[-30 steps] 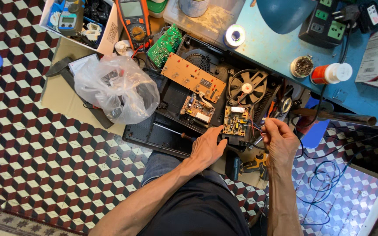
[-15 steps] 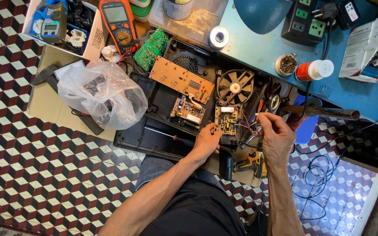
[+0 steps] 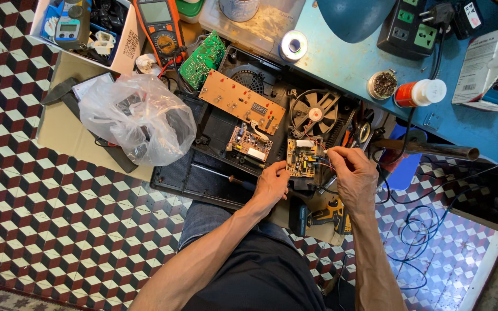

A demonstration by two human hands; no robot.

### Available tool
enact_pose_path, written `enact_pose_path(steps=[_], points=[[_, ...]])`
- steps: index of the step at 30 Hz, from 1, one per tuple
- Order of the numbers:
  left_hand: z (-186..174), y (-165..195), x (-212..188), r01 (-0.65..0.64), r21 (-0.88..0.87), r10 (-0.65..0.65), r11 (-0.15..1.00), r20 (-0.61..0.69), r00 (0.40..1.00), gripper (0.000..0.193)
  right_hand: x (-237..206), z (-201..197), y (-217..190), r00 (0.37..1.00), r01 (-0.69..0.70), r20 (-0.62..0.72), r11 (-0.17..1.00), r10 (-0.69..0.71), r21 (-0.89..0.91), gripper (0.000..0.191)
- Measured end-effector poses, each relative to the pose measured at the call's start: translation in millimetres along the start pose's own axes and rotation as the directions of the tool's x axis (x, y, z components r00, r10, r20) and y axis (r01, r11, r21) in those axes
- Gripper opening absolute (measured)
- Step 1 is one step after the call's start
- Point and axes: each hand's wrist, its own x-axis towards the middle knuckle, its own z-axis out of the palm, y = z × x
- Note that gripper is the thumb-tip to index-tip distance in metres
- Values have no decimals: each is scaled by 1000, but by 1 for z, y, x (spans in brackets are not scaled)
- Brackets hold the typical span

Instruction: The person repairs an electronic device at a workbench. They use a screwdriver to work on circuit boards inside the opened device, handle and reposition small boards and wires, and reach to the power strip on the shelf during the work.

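Observation:
A small yellow-brown circuit board [image 3: 301, 158] sits at the front edge of an opened black appliance housing [image 3: 203, 173]. My left hand [image 3: 272, 183] grips the board's lower left edge with thumb and fingers. My right hand [image 3: 350, 173] is at the board's right side, fingertips pinched on thin red wires [image 3: 321, 160] that run off the board. Inside the housing lie a long orange control board [image 3: 242, 106], a smaller board [image 3: 251, 144] and a black fan [image 3: 314, 112].
A clear plastic bag [image 3: 136, 118] lies left of the housing on a cardboard sheet. An orange multimeter [image 3: 159, 26], a green board [image 3: 203, 57], a solder spool [image 3: 294, 45], a power strip [image 3: 413, 26] and a red bottle [image 3: 419, 93] are around. A yellow drill [image 3: 324, 216] lies below.
My left hand has moved up from the housing's front edge and taken hold of the small board. My right hand has shifted closer to the board's wires. The view has shifted slightly.

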Motion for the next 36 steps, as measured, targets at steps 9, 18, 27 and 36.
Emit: enact_pose_path(steps=[9,18,27,36], points=[[-2,-6,5,-22,12,21,1000,34,999,44,-10,1,9,996,-87,22,996,88,-37,17],[-4,-5,6,-9,14,9,1000,43,999,42,-28,13,22,988,-118,96,993,118,-8,18],[-6,2,2,-60,35,59,998,33,998,40,-31,28,22,987,116,120,986,-103,-115,14],[-8,7,0,-129,109,132,986,-21,991,46,-26,26,19,977,93,208,982,-57,-167,14]])
